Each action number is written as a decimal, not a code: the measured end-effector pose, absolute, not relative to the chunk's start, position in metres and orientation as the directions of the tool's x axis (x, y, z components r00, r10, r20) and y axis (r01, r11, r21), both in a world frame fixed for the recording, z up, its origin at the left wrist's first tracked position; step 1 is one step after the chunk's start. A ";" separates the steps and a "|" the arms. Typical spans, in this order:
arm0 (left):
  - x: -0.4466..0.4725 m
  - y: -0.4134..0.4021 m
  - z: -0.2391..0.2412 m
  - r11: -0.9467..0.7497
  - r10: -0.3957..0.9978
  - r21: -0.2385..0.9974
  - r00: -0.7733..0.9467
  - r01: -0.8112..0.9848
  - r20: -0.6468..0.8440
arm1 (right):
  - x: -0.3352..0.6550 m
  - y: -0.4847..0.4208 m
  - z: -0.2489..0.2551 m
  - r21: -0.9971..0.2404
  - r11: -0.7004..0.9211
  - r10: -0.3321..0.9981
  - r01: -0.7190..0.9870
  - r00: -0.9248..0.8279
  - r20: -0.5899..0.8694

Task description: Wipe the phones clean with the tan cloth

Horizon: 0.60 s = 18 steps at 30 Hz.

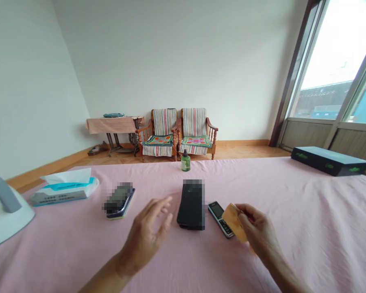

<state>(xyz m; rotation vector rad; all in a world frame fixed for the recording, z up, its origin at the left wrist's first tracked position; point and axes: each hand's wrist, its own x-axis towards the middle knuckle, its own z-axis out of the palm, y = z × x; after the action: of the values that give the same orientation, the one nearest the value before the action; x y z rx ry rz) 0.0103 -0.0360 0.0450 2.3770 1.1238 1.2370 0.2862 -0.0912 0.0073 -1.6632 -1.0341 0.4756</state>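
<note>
in the head view, the only one there is, the right hand pinches a yellow cloth between thumb and fingers, its free part hanging over the lower end of a keypad phone; whether cloth and phone touch i cannot tell. the left hand is empty, fingers loosely spread and half curled, just beside a black case-like block but apart from it

the keypad phone lies face up and aslant on the pink tablecloth, to the right of the black block. it looks light, stiff and slim, with a smooth screen that may be slippery and would likely scratch or crack if dropped. its long side edges seem the best hold, thumb on one and fingers on the other, clear of screen and keys

the cloth looks thin, soft and nearly weightless; it will probably fold wherever it is pressed, so a pinch near the middle should steady it better than one at a corner

the black block is pixelated in part, so its make is hard to tell; it looks firm and somewhat heavier, best taken across its narrow width. a stack of phones lies farther left, and its layers could slide apart if gripped only at the top
</note>
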 end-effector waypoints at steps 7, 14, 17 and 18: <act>0.095 -0.092 0.012 -0.058 0.763 0.993 0.646 0.103 -0.023 | 0.290 -0.091 -0.003 -0.915 -0.041 0.885 0.400 0.440 0.153; 0.144 -0.089 -0.021 0.102 0.871 0.994 0.486 -0.047 -0.066 | 0.292 -0.088 -0.007 -0.933 -0.040 0.917 0.358 0.385 0.108; 0.147 -0.088 -0.019 0.134 0.885 0.991 0.453 -0.025 -0.108 | 0.295 -0.089 -0.006 -0.964 -0.055 0.939 0.261 0.341 0.038; 0.146 -0.087 -0.017 0.152 0.890 0.988 0.437 -0.018 -0.129 | 0.296 -0.090 -0.005 -0.975 -0.060 0.943 0.215 0.332 0.015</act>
<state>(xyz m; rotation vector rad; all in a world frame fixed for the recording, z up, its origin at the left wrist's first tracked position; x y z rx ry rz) 0.1461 -0.0875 -0.0174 1.2479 0.9046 0.7987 0.2959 -0.0897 -0.0047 -1.5287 -1.0960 0.8552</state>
